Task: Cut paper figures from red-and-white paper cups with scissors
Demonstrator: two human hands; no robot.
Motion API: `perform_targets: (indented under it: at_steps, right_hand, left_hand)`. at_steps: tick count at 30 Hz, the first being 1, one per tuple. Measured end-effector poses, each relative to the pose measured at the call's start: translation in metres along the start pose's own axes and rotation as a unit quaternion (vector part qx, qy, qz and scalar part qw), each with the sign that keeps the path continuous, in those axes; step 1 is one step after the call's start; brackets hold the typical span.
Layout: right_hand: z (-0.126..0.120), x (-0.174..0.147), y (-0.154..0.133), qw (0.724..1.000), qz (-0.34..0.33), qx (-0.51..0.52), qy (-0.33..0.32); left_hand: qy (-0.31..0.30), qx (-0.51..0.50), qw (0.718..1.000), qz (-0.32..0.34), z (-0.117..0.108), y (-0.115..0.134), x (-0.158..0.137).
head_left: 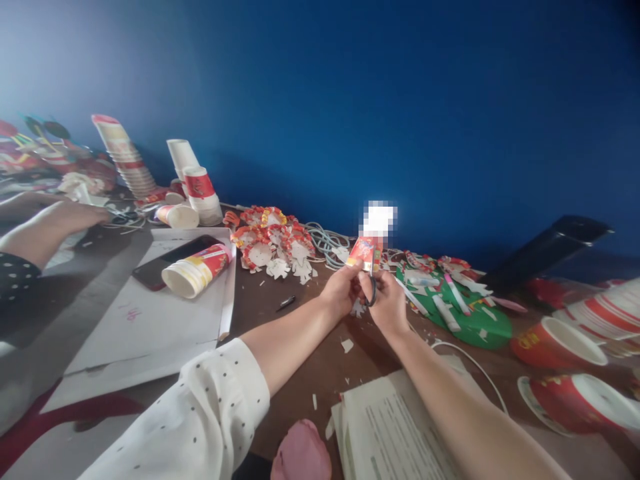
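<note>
My left hand (343, 287) is closed on a red and yellow printed paper piece (361, 251), which it holds up above the table. Around the handles of a pair of scissors (372, 292) with dark grips, my right hand (389, 299) is closed. The blades reach up against the right side of the paper piece; how far apart they are I cannot make out. Behind the paper, a pixelated bright patch hides part of the view. To the left of my hands lies a heap of cut red and white paper cup pieces (274, 241).
Left of me, stacked paper cups (200, 269) lie beside a phone (150, 270) on a white board (125, 333). Pens and scraps lie on a green round sheet (480, 327) at right. Red cups (555, 343) stand nearby. Another person's hand (70, 217) rests at far left.
</note>
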State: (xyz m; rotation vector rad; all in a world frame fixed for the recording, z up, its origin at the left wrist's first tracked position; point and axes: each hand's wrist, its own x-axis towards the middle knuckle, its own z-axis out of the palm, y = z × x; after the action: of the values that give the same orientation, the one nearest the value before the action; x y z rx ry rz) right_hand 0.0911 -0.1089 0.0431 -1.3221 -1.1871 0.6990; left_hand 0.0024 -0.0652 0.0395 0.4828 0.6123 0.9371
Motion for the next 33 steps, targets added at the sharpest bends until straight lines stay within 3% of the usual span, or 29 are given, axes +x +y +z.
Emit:
perform_targets:
  at_steps: [15, 23, 28, 33]
  right_hand:
    - [0.001, -0.005, -0.018, 0.999, 0.045, 0.027, 0.001]
    - [-0.001, -0.005, -0.021, 0.999, 0.042, 0.014, 0.003]
    - [-0.003, -0.004, -0.018, 0.999, 0.042, 0.013, 0.002]
    - [-0.005, 0.001, -0.01, 0.999, 0.033, 0.009, 0.007]
  left_hand:
    - [-0.059, -0.003, 0.998, 0.013, 0.001, 0.003, -0.001]
    - [-0.045, -0.025, 0.999, -0.015, 0.002, 0.008, -0.003]
    - [0.018, -0.117, 0.993, 0.023, -0.003, 0.01, 0.003]
    - [0.018, -0.144, 0.989, 0.027, -0.003, 0.012, 0.005]
